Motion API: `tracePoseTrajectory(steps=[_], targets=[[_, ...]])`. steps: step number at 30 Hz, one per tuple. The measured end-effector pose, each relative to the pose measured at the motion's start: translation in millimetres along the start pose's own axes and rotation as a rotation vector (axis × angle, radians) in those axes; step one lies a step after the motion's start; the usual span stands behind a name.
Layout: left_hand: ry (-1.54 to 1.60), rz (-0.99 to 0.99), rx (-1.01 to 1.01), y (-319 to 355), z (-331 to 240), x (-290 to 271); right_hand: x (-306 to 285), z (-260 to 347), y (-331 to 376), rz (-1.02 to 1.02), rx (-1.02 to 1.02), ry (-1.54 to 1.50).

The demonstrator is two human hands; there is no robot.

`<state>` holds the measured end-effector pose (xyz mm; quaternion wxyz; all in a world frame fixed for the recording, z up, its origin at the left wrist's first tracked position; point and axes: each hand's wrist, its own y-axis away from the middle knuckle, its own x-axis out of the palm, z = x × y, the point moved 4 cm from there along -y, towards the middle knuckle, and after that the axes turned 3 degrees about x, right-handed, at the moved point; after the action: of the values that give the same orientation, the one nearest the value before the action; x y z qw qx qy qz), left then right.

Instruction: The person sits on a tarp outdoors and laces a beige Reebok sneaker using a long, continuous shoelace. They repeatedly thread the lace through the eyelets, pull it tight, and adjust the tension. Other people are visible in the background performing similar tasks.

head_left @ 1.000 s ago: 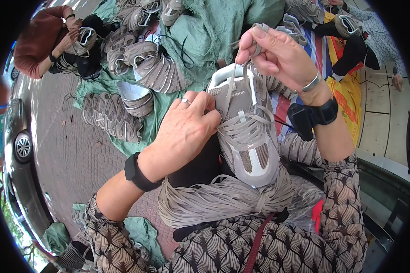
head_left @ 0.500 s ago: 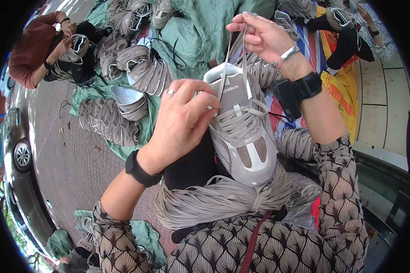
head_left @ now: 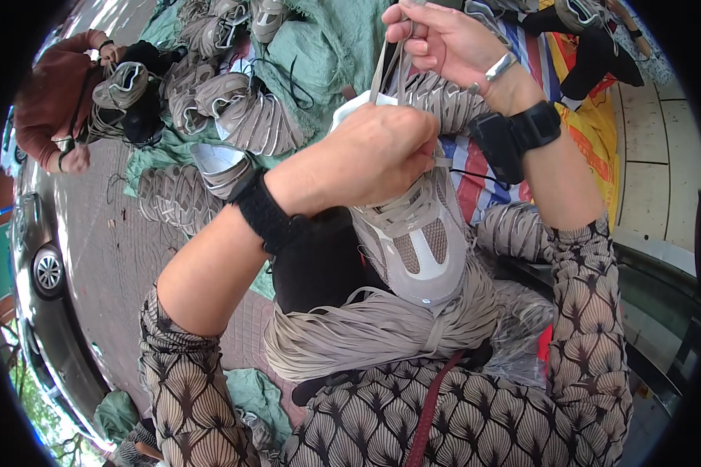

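A grey-beige sneaker [head_left: 422, 241] rests on my lap, its toe pointing toward me. My left hand [head_left: 385, 152] lies across its tongue and upper lacing, fingers curled together at the right-hand eyelets; what they pinch is hidden behind the knuckles. Above the heel, my right hand [head_left: 453, 50] pinches the ends of a light grey shoelace [head_left: 380, 74], whose two strands run taut down to the shoe. Under the toe, a thick bundle of loose grey laces [head_left: 350, 336] is spread over my lap.
Rows of similar sneakers [head_left: 261, 124] lie on green sacking [head_left: 335, 54] ahead. At the far left, a person in a rust-red top [head_left: 58, 93] handles another sneaker; someone else sits at the upper right. A dark car [head_left: 58, 288] stands beyond the brick paving.
My left hand has crossed from the shoe's left eyelets to its right side. The right hand has risen slightly, still pinching the lace. The person at far left has dropped one hand away from their sneaker.
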<state>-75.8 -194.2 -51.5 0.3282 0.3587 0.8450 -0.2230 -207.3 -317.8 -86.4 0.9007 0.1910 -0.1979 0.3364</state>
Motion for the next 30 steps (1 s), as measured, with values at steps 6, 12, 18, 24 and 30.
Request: tracePoseTrajectory(steps=[6, 12, 18, 24, 30], targets=[[0.094, 0.203, -0.155, -16.4, 0.5, -3.9, 12.3, 4.8, 0.1, -0.029, -0.017, 0.017], [0.281, 0.205, -0.243, -25.7, 3.0, 0.3, 10.2, 6.5, 0.3, -0.016, -0.021, 0.032], [0.151, 0.159, -0.183, -20.1, -2.3, 4.1, 12.3, 6.0, 4.0, 0.005, -0.008, 0.061], [-0.569, 0.053, 0.027, -3.0, -30.4, 6.6, 10.3, 4.3, 3.0, 0.015, -0.020, 0.040], [-0.931, 0.127, -0.123, 2.6, -29.2, 6.9, 15.8, 7.8, 4.3, -0.008, -0.021, 0.050]])
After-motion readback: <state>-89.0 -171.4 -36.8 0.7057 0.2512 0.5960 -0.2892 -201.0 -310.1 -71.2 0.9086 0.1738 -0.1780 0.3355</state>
